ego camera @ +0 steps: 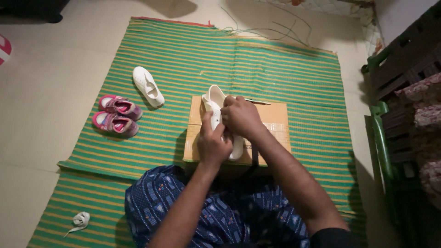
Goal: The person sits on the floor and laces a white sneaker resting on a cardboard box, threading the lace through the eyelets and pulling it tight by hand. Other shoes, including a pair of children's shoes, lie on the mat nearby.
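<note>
Striped green mat (285,69) covers most of the pale floor (50,92), and I'm sitting on it with a cardboard box (273,120) in front of my knees. On the box lies a white shoe (215,100), heel end pointing away from me. Both my hands sit on top of it, so its middle and most of the toe are covered (only the heel opening and a bit of the sole edge near me show).

My left hand (212,144) is curled around the near part of the shoe, one finger stretched up along its top. My right hand (240,117) is bent over the middle, fingers pinched down on something I can't make out from this angle, maybe a lace. A thin stick-like thing (257,102) pokes out just past my right knuckles; too dim to say what it is.

Off to the left, well apart, there's the other white shoe (148,86) and a pair of pink shoes (115,115). A crumpled white lace (80,221) lies near the mat's bottom corner. Green furniture (381,138) on the right is cut off by the frame.
</note>
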{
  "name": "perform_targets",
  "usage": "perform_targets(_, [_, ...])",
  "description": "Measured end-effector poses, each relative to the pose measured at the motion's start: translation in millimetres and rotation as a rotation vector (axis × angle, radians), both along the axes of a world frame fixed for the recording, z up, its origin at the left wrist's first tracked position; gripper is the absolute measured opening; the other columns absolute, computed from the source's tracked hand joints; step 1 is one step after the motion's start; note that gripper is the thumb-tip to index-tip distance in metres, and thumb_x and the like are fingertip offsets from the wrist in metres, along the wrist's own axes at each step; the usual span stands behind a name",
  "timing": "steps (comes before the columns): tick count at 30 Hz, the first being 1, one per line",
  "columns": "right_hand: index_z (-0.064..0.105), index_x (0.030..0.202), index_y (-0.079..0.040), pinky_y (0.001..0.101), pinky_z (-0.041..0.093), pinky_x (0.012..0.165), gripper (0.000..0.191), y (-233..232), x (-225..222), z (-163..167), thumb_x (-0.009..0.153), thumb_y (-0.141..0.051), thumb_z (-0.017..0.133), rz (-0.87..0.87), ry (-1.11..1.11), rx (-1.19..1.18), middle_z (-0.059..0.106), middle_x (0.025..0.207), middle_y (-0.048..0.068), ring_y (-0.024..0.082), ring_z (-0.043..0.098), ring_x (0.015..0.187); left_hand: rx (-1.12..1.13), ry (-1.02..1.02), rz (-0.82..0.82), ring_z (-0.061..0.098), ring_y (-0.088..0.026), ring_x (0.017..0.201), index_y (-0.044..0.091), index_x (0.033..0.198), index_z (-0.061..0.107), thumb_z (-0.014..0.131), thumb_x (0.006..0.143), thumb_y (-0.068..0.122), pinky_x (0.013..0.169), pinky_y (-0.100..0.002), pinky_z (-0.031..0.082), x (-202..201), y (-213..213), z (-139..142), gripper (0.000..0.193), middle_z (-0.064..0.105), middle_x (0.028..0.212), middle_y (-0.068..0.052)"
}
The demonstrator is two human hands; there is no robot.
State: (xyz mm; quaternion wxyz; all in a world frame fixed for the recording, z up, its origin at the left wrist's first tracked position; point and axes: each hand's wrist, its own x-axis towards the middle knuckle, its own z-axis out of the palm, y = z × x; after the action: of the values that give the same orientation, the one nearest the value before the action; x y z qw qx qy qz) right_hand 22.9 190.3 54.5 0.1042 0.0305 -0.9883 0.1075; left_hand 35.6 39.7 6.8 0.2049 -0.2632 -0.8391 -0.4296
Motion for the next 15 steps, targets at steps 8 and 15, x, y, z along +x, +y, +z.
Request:
perform_targets(8, [0.075, 0.094, -0.007, 0.0305, 0.035, 0.053, 0.015, 26.8, -25.9, -23.1, 0.094, -0.016, 0.062, -0.179, -0.204, -1.104, 0.059, 0.079, 0.005, 0.012, 0.041, 0.059, -0.017, 0.084, -0.029, 0.067, -0.04, 0.114, 0.008, 0.088, 0.072, 0.072, 0.075, 0.014, 0.087, -0.048, 0.059, -0.5, -8.3, -7.9, 0.014, 0.053, 0.147, -0.021])
perform_targets(15, [0.06, 0.107, -0.004, 0.0238, 0.034, 0.052, 0.019, 59.5, 79.1, 130.4, 0.098, -0.021, 0.065, 0.521, 0.11, -1.755, 0.052, 0.078, -0.002, 0.008, 0.043, 0.06, 0.02, 0.112, -0.038, 0.065, -0.038, 0.116, 0.011, 0.106, 0.078, 0.072, 0.083, 0.017, 0.092, -0.047, 0.058, -1.0, -9.3, -14.4, 0.024, 0.053, 0.147, -0.02])
